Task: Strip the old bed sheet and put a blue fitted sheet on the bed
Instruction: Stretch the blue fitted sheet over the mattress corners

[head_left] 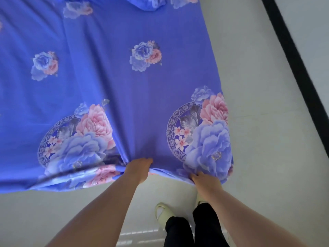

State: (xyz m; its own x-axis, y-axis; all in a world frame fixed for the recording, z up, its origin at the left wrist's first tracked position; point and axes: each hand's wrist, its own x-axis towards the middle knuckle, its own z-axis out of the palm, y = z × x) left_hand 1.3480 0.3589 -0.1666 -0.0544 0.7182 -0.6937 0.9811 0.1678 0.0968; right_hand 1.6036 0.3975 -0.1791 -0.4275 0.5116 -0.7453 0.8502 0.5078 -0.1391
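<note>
Hands grip the blue floral sheet (110,72): left hand (139,167) bunches its near hem, right hand (204,180) pinches its corner.

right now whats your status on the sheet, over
Left hand and right hand both gripping near edge of blue floral sheet. Sheet spread over bed, corner bunched at hands. Nothing in the way on floor.

The blue sheet (110,77) is thin, smooth cloth with a soft shine and printed pink and blue flowers. At 6 o'clock, the pale floor (267,139) looks hard and glossy. The slippers (162,211) look like smooth matt plastic or foam.
</note>
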